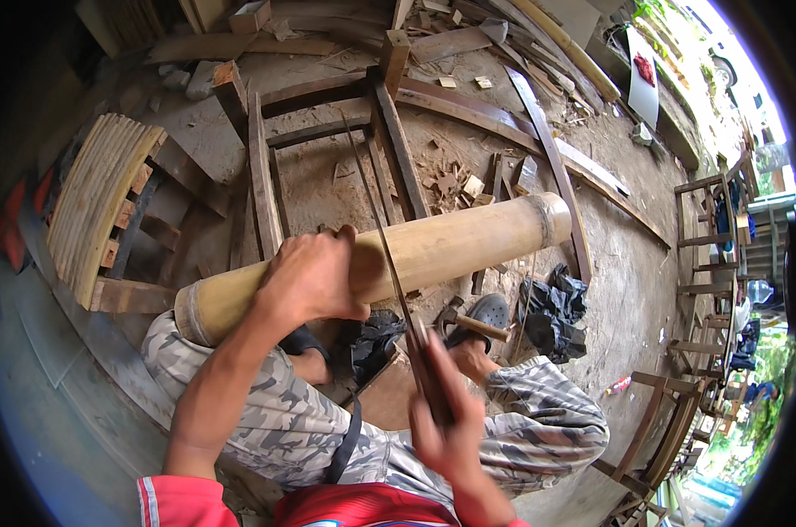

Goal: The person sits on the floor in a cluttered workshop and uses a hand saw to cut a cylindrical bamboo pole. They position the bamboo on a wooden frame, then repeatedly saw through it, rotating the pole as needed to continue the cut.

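Observation:
A thick length of bamboo (468,237) lies slantwise in front of me, its near left end by my left knee and its middle across a dark wooden frame (401,145). My left hand (314,274) is closed over the bamboo, pressing it from above. In my right hand (446,413) is the dark handle of a handsaw (389,255). The saw's long thin blade crosses the bamboo just right of my left hand, pointing away from me. My right hand is slightly blurred. Whether the teeth have cut in, I cannot tell.
A slatted wooden piece (104,206) stands at left. Beside my sandalled foot lies what looks like a hammer (481,328), near a crumpled black plastic bag (556,312). Wood scraps (450,184) and long planks (551,167) litter the floor. Wooden chair-like frames (705,263) line the right.

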Available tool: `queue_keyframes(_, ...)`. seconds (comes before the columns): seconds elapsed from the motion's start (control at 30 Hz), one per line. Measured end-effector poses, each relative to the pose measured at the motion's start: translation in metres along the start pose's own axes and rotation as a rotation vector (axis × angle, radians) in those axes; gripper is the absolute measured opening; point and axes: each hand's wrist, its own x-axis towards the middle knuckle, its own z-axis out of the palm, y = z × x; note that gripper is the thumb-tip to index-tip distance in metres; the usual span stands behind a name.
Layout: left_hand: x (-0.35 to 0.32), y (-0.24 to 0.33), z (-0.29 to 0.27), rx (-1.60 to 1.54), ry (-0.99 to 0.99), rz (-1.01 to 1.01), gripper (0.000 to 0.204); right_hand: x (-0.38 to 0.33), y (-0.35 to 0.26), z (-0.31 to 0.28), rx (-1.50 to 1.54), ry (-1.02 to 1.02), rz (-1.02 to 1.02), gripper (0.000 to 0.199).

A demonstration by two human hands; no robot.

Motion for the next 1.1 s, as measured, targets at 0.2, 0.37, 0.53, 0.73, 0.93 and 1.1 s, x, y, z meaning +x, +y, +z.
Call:
queue_keyframes(0.2,0.000,-0.002,-0.005,0.001,0.016,0.050,0.080,0.005,0.009,0.019,0.083,0.039,-0.013,0.062)
queue_keyframes(0.37,-0.001,-0.002,0.002,-0.009,0.055,0.042,0.080,-0.102,0.023,-0.012,0.042,0.073,0.017,0.064)
queue_keyframes(0.53,0.003,0.000,0.000,-0.005,-0.017,0.010,0.089,0.020,-0.006,0.014,0.120,0.034,0.040,0.064)
queue_keyframes(0.73,0.002,-0.003,-0.003,-0.005,0.000,0.031,0.087,-0.009,0.028,0.023,0.147,0.071,0.024,0.063)
queue_keyframes(0.93,0.001,0.000,-0.001,-0.019,0.019,0.024,0.085,-0.098,0.042,0.000,0.101,0.115,-0.025,0.067)
queue_keyframes(1.1,0.005,-0.006,0.001,-0.027,0.062,0.060,0.085,0.027,0.026,0.029,0.091,0.151,-0.079,0.067)
